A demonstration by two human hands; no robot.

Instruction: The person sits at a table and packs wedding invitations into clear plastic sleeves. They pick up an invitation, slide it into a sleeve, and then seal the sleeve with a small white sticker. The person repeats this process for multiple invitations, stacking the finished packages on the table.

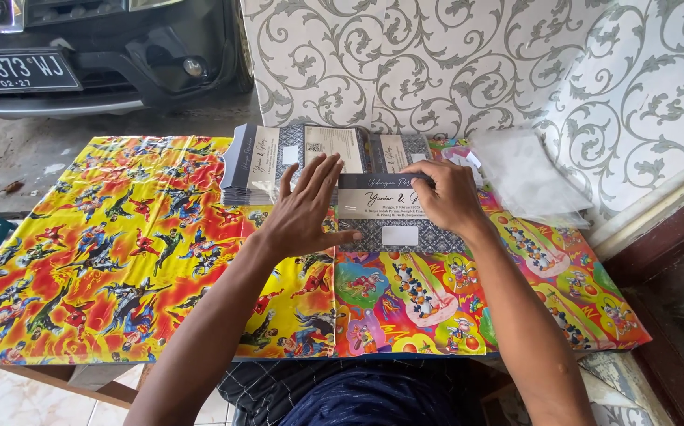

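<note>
fingers of left hand [304, 207] spread flat, touching left edge of grey card [381, 211]; right hand [446, 195] fingers curled, pinching card's top right. card just before card stack [257, 164], on cartoon-print table cover [121, 244].

Left hand [308, 209]: bare, no glove, no ring or watch in sight
Right hand [446, 193]: bare, no ring or wristband showing
Forearms: both uncovered up to the picture's lower edge, no sleeves in view
Fingers [322, 175]: short, plain nails
Lap garment [357, 394]: dark navy cloth with a thin pale check pattern
</note>
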